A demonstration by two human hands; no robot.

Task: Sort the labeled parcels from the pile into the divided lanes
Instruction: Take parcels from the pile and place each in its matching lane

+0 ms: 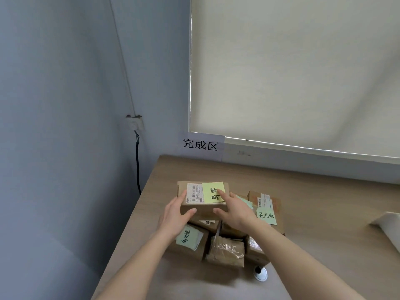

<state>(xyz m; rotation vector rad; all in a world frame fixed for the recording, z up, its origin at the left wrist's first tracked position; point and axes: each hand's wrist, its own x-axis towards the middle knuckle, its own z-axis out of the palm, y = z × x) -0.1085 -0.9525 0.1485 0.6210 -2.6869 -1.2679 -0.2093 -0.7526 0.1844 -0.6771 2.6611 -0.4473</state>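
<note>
A brown cardboard parcel [194, 188] with a white shipping label and a yellow-green handwritten note rests on top of the pile. My left hand [176, 215] grips its near left corner and my right hand [232, 210] grips its near right side, index finger on the note. Beneath lie several more parcels: one with a green note [188, 237] at front left, a tape-wrapped one [226, 251] in front, and one with a green note [267, 215] at right.
The pile sits on a wooden table [324, 234] against the wall. A paper sign [200, 146] with printed characters hangs on the wall behind. A white round object [260, 272] lies near the pile's front. A white item [387, 226] is at the right edge.
</note>
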